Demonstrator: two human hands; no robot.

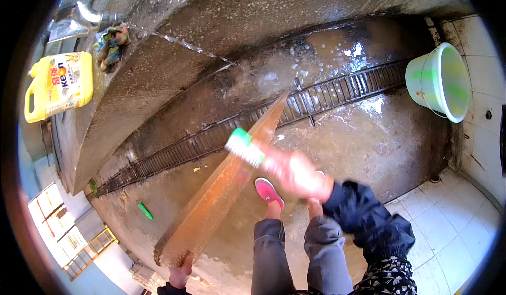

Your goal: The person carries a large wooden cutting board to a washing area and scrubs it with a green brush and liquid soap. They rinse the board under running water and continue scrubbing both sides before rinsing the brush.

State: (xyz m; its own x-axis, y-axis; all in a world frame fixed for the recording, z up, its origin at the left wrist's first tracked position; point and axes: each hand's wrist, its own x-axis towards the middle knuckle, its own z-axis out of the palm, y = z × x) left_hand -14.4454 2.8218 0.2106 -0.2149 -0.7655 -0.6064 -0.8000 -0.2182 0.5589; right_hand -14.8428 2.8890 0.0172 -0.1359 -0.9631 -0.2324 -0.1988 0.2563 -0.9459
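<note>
A long, rust-brown wooden board (pixel 221 189) slants across the middle of the wet concrete floor (pixel 369 142), from the near edge up to the black metal drain grate (pixel 337 92), and splits the floor into two lanes. Right of the board the floor lies open as far as the pale green plastic bucket (pixel 440 81) tipped on its side at the far right edge. Left of it, only a small green scrap (pixel 145 210) lies on the floor. The grey concrete ledge (pixel 137 84) walls off the far left side; a yellow plastic jug (pixel 59 85) lies beyond it.
</note>
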